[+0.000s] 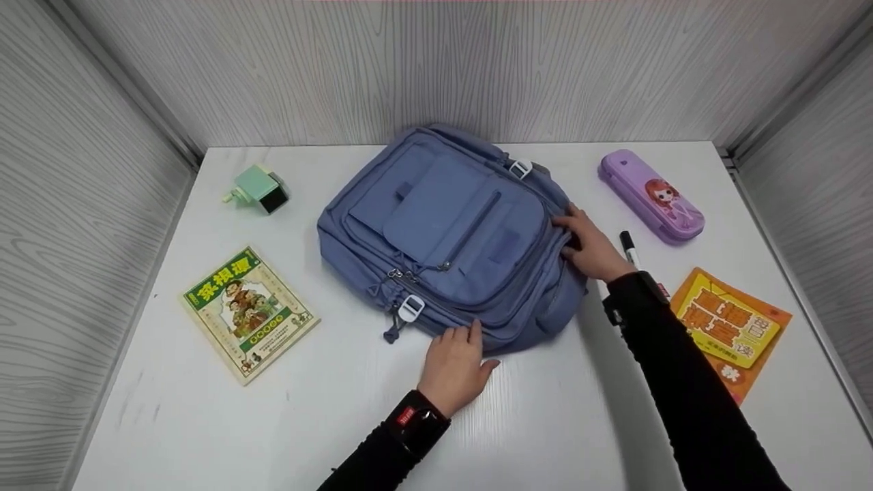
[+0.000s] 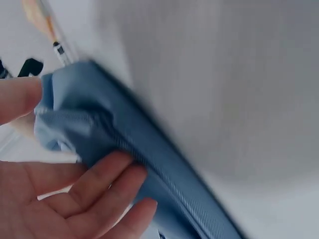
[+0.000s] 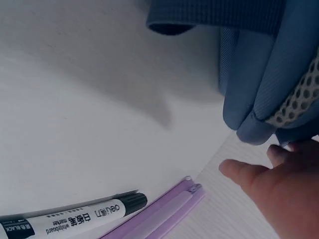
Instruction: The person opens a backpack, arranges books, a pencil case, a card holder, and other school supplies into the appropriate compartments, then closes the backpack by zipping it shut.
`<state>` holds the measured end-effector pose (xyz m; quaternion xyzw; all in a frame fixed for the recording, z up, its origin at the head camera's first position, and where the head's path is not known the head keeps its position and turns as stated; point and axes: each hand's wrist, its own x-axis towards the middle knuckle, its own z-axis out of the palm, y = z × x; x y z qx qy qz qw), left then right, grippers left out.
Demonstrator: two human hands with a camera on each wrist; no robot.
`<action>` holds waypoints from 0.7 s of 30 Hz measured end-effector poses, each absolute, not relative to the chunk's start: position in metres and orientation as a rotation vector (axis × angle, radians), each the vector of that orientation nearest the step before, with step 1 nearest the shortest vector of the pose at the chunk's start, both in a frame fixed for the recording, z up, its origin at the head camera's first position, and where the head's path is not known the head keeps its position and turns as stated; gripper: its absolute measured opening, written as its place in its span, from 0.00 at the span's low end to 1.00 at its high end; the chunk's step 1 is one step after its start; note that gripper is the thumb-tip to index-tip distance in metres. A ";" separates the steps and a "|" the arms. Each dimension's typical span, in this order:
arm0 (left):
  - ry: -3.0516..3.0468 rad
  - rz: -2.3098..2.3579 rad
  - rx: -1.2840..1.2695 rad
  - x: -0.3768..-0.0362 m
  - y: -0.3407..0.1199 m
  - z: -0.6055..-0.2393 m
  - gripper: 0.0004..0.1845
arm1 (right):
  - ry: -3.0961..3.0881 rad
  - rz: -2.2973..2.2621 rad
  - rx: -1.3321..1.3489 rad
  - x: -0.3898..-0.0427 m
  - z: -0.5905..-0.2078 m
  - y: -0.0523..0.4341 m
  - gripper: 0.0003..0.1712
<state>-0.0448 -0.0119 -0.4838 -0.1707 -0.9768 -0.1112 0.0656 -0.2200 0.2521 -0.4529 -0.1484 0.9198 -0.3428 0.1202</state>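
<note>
A blue backpack [image 1: 450, 225] lies tilted on the white table, its front pocket and zippers facing up. At its lower edge my left hand [image 1: 453, 368] touches the fabric with extended fingers, the thumb apart from the bag. In the left wrist view, those fingers [image 2: 117, 174] rest along a zippered seam of the backpack [image 2: 144, 149]. On the bag's right side my right hand [image 1: 592, 245] grips a fold of fabric between fingers and thumb. The right wrist view shows the right hand [image 3: 284, 184] beside the padded straps [image 3: 259, 79]; its fingertips are partly hidden.
Left of the bag are a green pencil sharpener [image 1: 258, 187] and an illustrated book [image 1: 249, 314]. To the right lie a purple pencil case [image 1: 651, 194], a whiteboard marker [image 1: 629, 247] and an orange-yellow book [image 1: 733, 327], partly behind the right sleeve. Panels enclose the table's back and sides.
</note>
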 end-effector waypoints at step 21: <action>-2.904 -0.489 -0.057 -0.120 -0.150 -0.483 0.22 | 2.882 -0.720 -1.262 -0.077 -0.442 0.088 0.26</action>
